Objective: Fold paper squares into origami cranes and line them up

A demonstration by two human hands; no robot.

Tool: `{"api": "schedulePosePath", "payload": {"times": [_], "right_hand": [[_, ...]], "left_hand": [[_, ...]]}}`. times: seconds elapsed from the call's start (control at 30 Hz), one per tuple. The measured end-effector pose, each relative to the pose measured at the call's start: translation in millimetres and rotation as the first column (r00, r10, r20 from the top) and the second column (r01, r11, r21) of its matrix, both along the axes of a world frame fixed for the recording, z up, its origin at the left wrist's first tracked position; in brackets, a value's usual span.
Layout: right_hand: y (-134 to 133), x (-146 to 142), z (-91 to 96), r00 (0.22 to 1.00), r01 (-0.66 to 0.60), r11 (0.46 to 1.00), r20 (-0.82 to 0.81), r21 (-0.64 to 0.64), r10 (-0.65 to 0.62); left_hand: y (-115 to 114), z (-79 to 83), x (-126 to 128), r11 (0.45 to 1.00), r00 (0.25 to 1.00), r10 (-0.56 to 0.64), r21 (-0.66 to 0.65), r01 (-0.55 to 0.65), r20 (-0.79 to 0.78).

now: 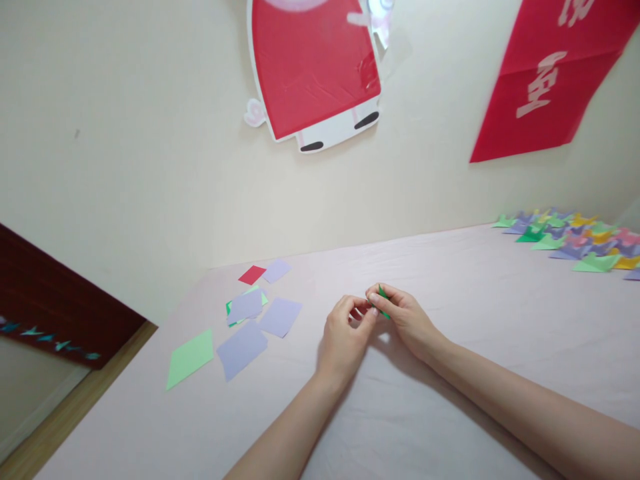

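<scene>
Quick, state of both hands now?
Right hand: closed, pinching a small green paper.
Left hand: fingertips at that paper; whether gripping cannot be told.

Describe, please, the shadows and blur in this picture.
In the head view, a soft shadow lies below the right forearm; the red banner has smeared-looking lettering, the origami figures look slightly blurred, the green paper in the right hand shows no clear folds.

Paper sheets (241,350) lie left on the cloth (420,427). Folded papers (595,262) sit back right. One paper (383,292) is between them, in the left hand (345,330) and right hand (401,313). The wall (150,147) is behind.
</scene>
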State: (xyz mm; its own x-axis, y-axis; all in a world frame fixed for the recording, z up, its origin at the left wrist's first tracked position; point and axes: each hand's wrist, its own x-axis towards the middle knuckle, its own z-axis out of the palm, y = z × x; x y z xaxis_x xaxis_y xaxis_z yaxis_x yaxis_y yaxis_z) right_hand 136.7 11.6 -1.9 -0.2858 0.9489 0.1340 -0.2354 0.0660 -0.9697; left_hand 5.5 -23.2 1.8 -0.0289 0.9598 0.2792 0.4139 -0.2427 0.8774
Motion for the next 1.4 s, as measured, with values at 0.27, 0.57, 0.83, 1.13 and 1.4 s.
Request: {"api": "schedulePosePath", "payload": {"times": [0.27, 0.57, 0.83, 1.13, 1.4], "right_hand": [[2.9, -0.9, -6.0, 0.996, 0.033, 0.996, -0.079, -0.082, -0.039], [7.3, 0.9, -10.9, 0.999, 0.038, 0.999, -0.027, 0.014, -0.037], [5.3, 5.1, -4.0, 0.997, 0.003, 0.98, 0.08, 0.199, -0.019], [4.8, 5.3, -7.9, 0.988, -0.067, 0.973, 0.15, 0.223, 0.034], [11.0, 6.6, -10.3, 0.997, 0.022, 0.999, 0.068, 0.039, -0.024]], "left_hand": [[0.6, 0.0, 0.8, 1.0, 0.996, -0.009, -0.007, 0.01, 0.088], [11.0, -2.4, -10.9, 0.994, 0.966, 0.076, -0.096, -0.054, 0.249], [13.7, -3.4, -12.6, 0.983, 0.918, 0.071, -0.181, 0.001, 0.39], [17.8, -1.0, -23.5, 0.972, 0.905, 0.052, -0.23, 0.051, 0.423], [14.0, 0.2, -19.0, 0.974, 0.931, -0.051, -0.186, 0.126, 0.362]]}}
